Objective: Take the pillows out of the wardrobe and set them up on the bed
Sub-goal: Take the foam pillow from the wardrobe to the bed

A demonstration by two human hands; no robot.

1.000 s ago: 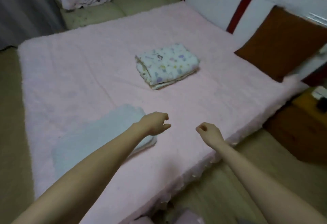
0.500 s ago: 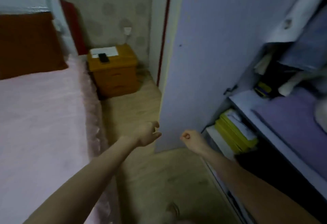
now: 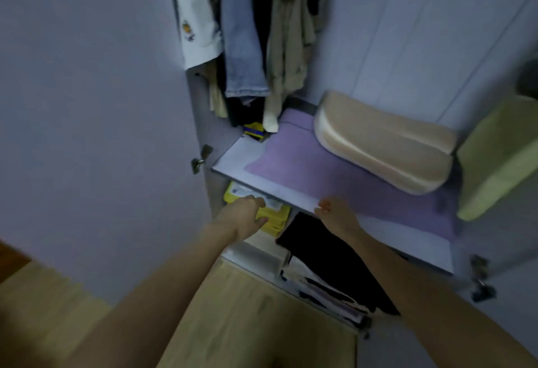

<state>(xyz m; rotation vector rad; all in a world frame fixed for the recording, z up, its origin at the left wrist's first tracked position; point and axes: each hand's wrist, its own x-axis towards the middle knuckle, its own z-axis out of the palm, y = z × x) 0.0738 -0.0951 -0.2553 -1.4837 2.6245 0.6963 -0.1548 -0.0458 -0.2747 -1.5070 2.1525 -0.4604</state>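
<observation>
I face the open wardrobe. A beige contoured pillow [image 3: 384,146] lies at the back right of a shelf [image 3: 233,161] covered by a purple cloth [image 3: 305,167]. A pale green pillow [image 3: 497,158] stands tilted at the shelf's right end. My left hand [image 3: 244,216] hovers just below the shelf's front edge, fingers loosely curled, holding nothing. My right hand [image 3: 334,213] is at the shelf's front edge, fingers curled, also holding nothing. Both hands are well short of the pillows.
Hanging clothes [image 3: 247,36] fill the wardrobe above the shelf's left end. Below the shelf lie yellow packets [image 3: 276,219] and a black folded garment [image 3: 329,257]. The open wardrobe door [image 3: 87,105] stands on the left. Wooden floor [image 3: 233,324] lies under my arms.
The view has swung from the bed, past the bedside table, to the open wardrobe. Both hands stay held out in front and now reach the shelf's front edge.
</observation>
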